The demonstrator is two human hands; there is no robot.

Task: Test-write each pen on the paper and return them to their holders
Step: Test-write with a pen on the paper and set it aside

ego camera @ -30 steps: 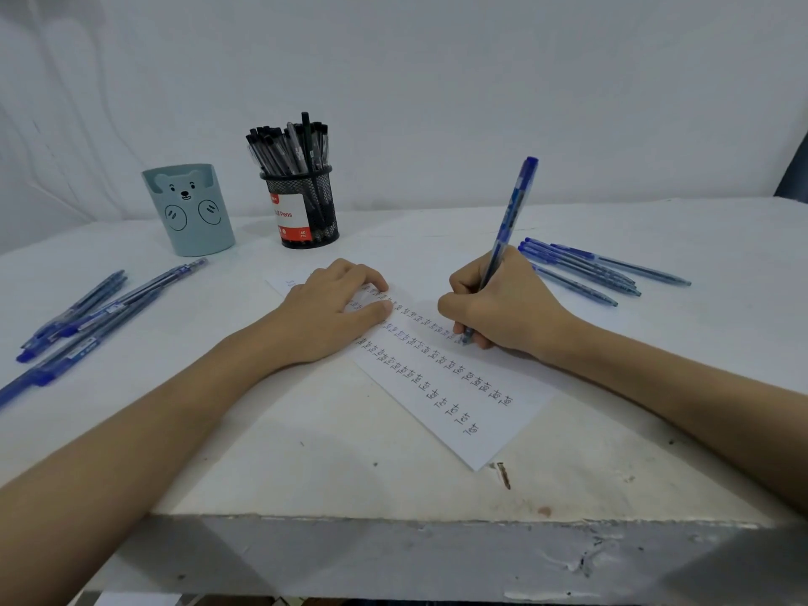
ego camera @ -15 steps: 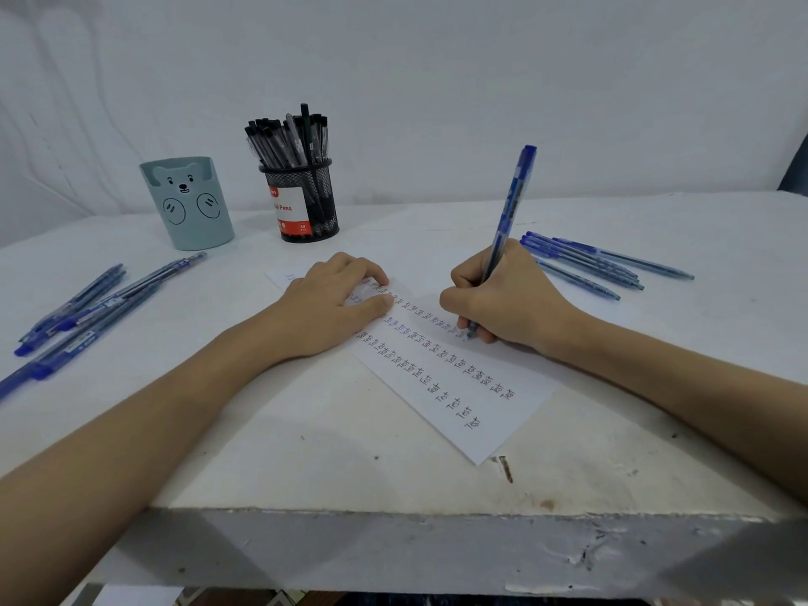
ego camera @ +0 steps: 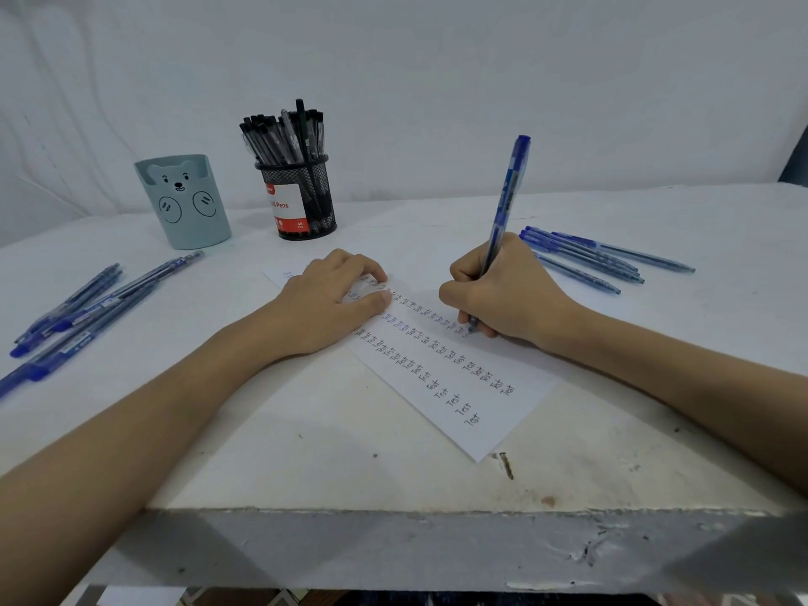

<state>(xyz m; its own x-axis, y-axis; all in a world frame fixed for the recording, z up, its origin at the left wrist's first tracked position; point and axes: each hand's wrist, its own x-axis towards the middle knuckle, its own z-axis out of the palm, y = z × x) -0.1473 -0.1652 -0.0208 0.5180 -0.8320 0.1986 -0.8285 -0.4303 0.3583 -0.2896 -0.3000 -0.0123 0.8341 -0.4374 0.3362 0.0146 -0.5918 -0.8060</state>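
Paper [ego camera: 441,378] lies slanted at the centre of the frame on the white desk [ego camera: 306,452], covered in rows of the handwritten word "Test". My left hand [ego camera: 325,304] rests flat on its upper end, fingers relaxed and pressing the sheet down, holding nothing. My right hand [ego camera: 503,295] has a tight grip on a blue pen [ego camera: 507,199], fingers curled round its lower barrel, tip touching the paper at the end of the top row, cap end pointing up. More blue pens lie loose on the desk: a group at the left edge [ego camera: 83,312] and a group at the right [ego camera: 603,260]. In the upper left stand a teal bear-faced holder [ego camera: 183,203] and, just beside it, a black mesh holder [ego camera: 301,203] packed with black pens [ego camera: 284,133].
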